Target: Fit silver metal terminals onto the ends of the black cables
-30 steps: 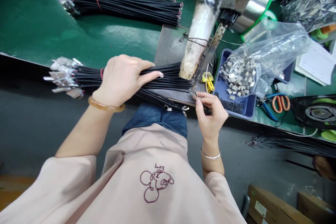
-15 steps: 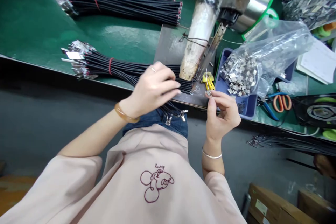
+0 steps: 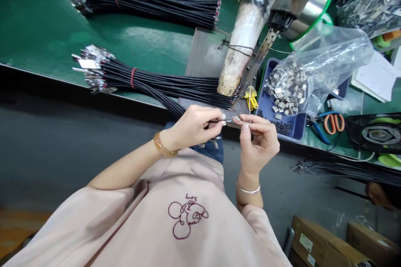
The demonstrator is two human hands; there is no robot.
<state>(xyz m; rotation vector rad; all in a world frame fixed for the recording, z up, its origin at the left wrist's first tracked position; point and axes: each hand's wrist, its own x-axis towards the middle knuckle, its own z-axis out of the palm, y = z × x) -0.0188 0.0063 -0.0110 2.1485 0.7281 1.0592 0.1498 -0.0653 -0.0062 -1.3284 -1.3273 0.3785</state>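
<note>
My left hand (image 3: 197, 126) pinches a black cable (image 3: 213, 122) near its stripped end, just in front of the table edge. Facing it, my right hand (image 3: 260, 139) holds a small metal connector (image 3: 237, 118) between thumb and fingers. Cable end and connector are close together; I cannot tell whether they touch. A thin silvery wire (image 3: 250, 102) rises by the right fingers. Behind my left hand lies a cable bundle (image 3: 163, 81) tied with a red band, silvery connectors at its far left end. Several finished connector ends (image 3: 214, 142) hang over my lap, partly hidden.
A soldering iron (image 3: 258, 58) and white wrapped tube (image 3: 233, 58) slant down over a metal plate (image 3: 203, 50). A blue tray (image 3: 300, 129) holds loose connectors. Nearby are a yellow clip-like piece (image 3: 251, 99), pliers (image 3: 333, 123), a solder spool (image 3: 308, 12) and another cable bundle (image 3: 156, 4).
My left hand has moved from above the bundle toward me and right, now with a cable end in it. My right hand has shifted slightly left and down with the connector.
</note>
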